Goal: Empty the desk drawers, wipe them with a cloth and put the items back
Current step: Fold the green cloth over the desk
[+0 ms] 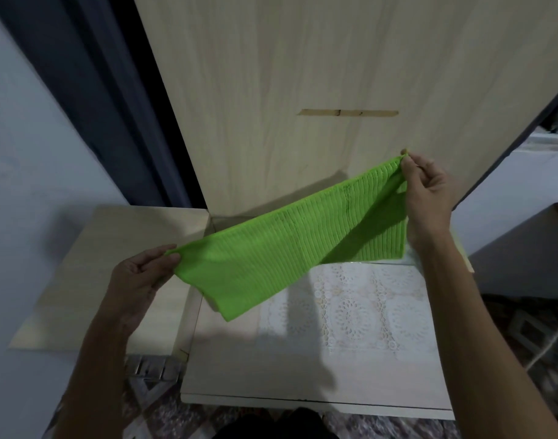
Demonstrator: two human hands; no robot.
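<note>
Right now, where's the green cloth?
In the head view the green cloth is centre frame, stretched in the air between the left hand and the right hand, above the open drawer with its lace liner.

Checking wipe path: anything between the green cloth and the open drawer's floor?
Nothing visible. Both hands, left and right, hold the green cloth above the drawer; only a flat lace liner lies there.

Dark curtain (113, 99) at upper left, pale wall (27, 172) beside it, patterned floor (163, 410) below.

Both hands (135, 274) raised, apparently pinching, right higher.
</note>
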